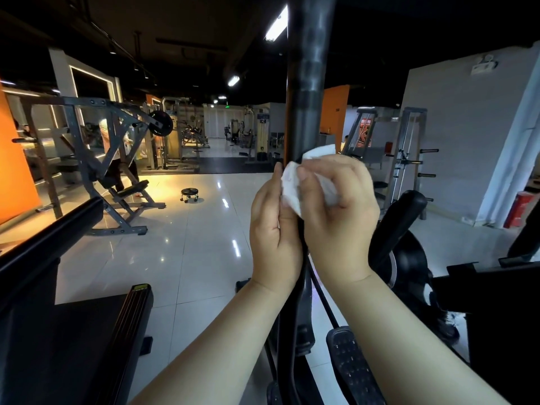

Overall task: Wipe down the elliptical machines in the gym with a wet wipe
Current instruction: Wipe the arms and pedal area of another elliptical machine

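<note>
Step in hand, judging by the posture: wiping the upright of one elliptical machine. The white crumpled wet wipe (pixel 292 187) sits at centre frame, wrapped against the dark grey vertical metal tube (pixel 309 83) that rises to the top edge. The right hand (pixel 336 209) has a narrow grip, fingers curled over the wipe and clamping it to the tube. The left hand (pixel 276 226) lies against the opposite side of the tube with its thumb on the wipe's edge; its fingers are hidden, so its grip cannot be told. The black studded foot pedal (pixel 350 366) at lower centre and the glossy white tiled floor (pixel 190 244) lie below. The next move probably calls for sliding both hands along the tube under steady pressure, keeping the wipe wrapped round it.
</note>
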Demonstrator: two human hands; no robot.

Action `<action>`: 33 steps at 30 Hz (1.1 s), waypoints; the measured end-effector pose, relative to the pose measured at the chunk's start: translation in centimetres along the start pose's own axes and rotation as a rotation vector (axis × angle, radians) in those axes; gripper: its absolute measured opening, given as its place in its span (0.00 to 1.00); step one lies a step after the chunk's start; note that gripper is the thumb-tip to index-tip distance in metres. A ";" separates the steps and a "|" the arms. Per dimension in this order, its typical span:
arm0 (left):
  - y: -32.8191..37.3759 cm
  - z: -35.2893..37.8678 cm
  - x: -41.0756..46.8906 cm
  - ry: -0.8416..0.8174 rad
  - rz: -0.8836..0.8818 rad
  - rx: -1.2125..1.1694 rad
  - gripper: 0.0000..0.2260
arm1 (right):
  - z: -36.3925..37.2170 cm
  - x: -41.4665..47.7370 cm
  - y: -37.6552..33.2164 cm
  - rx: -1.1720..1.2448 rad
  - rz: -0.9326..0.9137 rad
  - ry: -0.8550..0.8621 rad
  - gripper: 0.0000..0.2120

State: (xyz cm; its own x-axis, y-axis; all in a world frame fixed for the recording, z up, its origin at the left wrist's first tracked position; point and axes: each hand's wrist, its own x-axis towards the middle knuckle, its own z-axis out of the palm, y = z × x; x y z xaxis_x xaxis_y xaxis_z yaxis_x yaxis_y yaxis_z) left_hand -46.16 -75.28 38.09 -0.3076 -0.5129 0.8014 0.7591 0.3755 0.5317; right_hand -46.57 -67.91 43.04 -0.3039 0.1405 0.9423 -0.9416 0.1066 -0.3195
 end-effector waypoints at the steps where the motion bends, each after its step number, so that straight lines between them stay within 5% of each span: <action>1: -0.3 0.0 -0.1 -0.004 0.015 0.037 0.17 | 0.1 -0.1 -0.3 0.113 0.131 0.073 0.06; 4: 0.3 0.0 0.0 -0.009 -0.006 0.006 0.17 | 0.6 -0.7 -1.0 0.283 0.335 0.152 0.07; 8: 1.2 0.2 0.6 -0.027 -0.052 -0.116 0.16 | 0.3 -1.3 -0.5 0.060 0.076 -0.059 0.09; 14: 0.3 -0.1 0.2 -0.013 0.006 0.021 0.17 | 0.5 -0.5 -0.8 0.126 0.207 0.087 0.04; 19: 0.3 0.0 0.5 -0.036 0.031 -0.042 0.15 | 0.2 -0.4 -0.3 0.024 0.015 -0.066 0.04; 25: 0.0 0.0 0.1 -0.008 0.032 0.018 0.19 | 0.4 -0.1 -0.3 0.121 0.210 0.088 0.05; 30: 0.8 0.1 0.4 -0.018 0.020 -0.092 0.13 | 0.3 -0.9 0.1 0.017 -0.047 -0.112 0.02; 33: 0.1 0.0 0.4 -0.035 0.058 -0.070 0.16 | 0.2 -0.4 0.4 0.052 0.062 -0.037 0.02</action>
State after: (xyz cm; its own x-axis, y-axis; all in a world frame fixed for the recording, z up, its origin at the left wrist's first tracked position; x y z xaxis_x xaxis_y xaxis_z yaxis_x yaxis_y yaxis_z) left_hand -46.24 -75.40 38.42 -0.2806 -0.4641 0.8402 0.8141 0.3486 0.4644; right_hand -46.82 -68.14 42.53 -0.3660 0.1088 0.9242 -0.9267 0.0478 -0.3727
